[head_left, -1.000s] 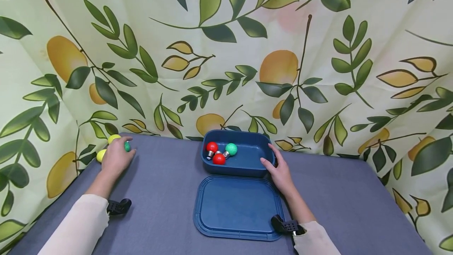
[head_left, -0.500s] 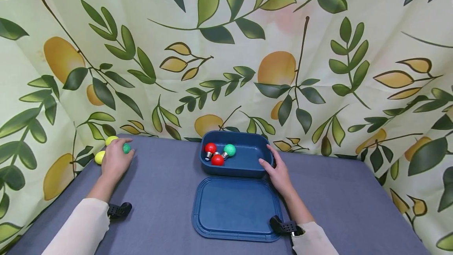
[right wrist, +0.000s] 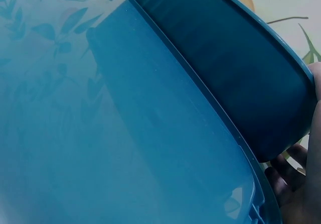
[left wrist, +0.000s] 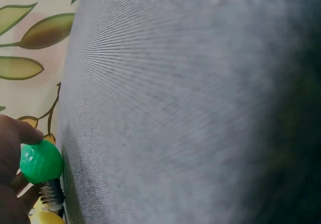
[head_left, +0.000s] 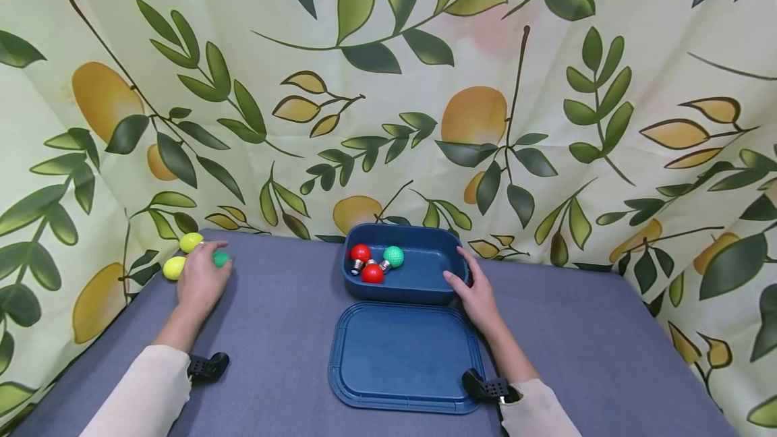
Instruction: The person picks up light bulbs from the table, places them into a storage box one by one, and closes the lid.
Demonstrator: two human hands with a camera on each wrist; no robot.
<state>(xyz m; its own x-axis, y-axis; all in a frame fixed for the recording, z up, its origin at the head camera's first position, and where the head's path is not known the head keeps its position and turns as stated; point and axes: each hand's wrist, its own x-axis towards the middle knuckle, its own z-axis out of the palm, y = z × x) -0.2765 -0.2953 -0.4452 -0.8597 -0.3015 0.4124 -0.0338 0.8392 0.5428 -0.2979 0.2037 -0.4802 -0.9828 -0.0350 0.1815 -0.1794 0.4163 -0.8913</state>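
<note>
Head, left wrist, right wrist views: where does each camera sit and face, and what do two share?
Head: on the head, facing forward and down at the blue box and blue lid; left hand, right hand and sleeves show.
Left wrist: on that wrist, facing the gray tabletop and green bulb; part of the left hand shows.
Right wrist: on that wrist, facing across the blue lid toward the blue box; part of the right hand shows.
Shared: head and right wrist both show blue box and blue lid.

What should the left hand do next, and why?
Probably carry the green bulb toward the blue box: the left hand grips that bulb, the box is open, with two red bulbs and another green bulb inside, and the right hand holds its end.
</note>
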